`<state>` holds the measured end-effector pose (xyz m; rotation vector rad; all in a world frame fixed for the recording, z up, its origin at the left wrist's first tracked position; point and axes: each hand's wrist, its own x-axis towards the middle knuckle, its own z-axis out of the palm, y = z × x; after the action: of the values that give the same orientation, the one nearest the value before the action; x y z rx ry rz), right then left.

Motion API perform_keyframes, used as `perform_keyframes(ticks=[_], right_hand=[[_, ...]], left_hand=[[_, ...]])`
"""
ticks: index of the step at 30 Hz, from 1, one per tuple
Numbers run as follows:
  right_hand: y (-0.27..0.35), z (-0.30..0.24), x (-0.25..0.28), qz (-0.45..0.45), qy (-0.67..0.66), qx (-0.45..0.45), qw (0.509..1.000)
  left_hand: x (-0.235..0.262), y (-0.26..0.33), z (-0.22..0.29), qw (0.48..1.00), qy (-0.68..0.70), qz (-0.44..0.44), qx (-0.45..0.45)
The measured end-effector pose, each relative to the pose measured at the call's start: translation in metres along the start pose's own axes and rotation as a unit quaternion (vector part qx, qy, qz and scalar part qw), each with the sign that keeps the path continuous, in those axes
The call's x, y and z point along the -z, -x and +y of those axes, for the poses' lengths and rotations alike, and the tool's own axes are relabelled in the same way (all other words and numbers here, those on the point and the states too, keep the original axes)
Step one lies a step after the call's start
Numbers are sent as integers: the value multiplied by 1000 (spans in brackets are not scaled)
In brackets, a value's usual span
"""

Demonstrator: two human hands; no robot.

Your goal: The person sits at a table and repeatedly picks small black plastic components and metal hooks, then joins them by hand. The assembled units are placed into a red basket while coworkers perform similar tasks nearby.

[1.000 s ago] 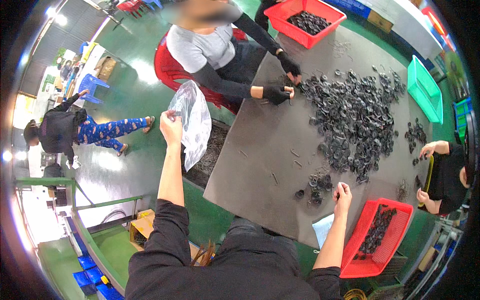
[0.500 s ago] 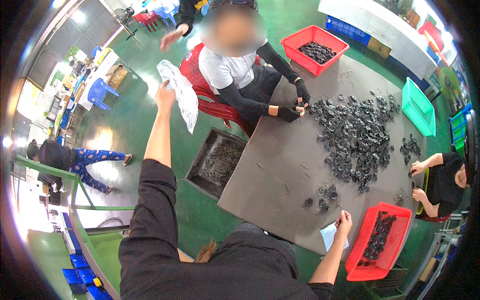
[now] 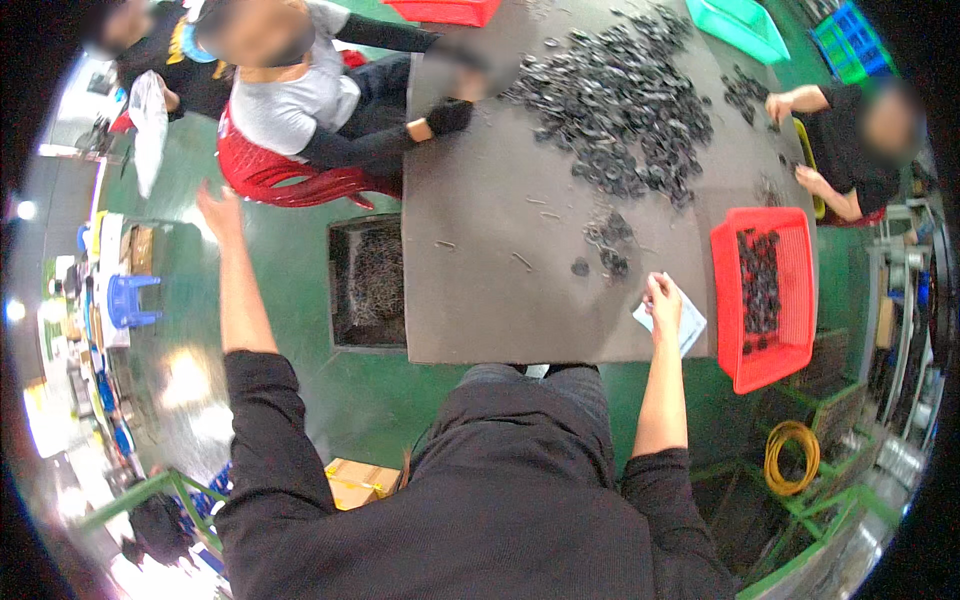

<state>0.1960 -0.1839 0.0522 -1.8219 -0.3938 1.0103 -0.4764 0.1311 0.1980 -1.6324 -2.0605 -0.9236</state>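
My left hand (image 3: pixel 218 208) is stretched out over the floor at the left, fingers apart and nothing in it. Beyond it, a co-worker's hand holds a white plastic bag (image 3: pixel 149 125), which hangs clear of my fingers. Over the near right part of the table (image 3: pixel 490 310), my right hand (image 3: pixel 662 300) is closed, fingertips pinched. A pale sheet of paper (image 3: pixel 689 318) sticks out on both sides of this hand, and the hand seems to grip it. Anything small between the fingertips is too small to make out. A small cluster of black round parts (image 3: pixel 612 245) lies just beyond.
A large heap of black round parts (image 3: pixel 625 110) covers the far table. A red basket (image 3: pixel 765 300) with such parts stands at the right, a green one (image 3: pixel 740 28) farther back. Two co-workers sit at the table. A black tray (image 3: pixel 366 285) is left of it.
The plastic bag has passed from my left hand to the co-worker at the far left. My left hand has opened. My view has turned, and more of the paper shows under my right hand.
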Motion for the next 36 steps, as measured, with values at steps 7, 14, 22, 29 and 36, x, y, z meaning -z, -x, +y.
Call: perform_keyframes(ticks=[7,14,22,29,36], right_hand=[[-73,9,-31,-68,148,101,981],[-123,-26,-71,-58,443,166,879],[-171,-22,-62,-209,268,93,936],[-158,-56,-7,-306,-183,-182,916],[-148,-27,-40,-122,417,96,896]], left_hand=[[-120,260,96,964,44,-263,-22],[-110,400,282,924,118,-360,-56],[-96,415,428,850,224,-430,-206],[-90,363,443,770,397,-470,169],[-94,348,413,739,351,-566,101]])
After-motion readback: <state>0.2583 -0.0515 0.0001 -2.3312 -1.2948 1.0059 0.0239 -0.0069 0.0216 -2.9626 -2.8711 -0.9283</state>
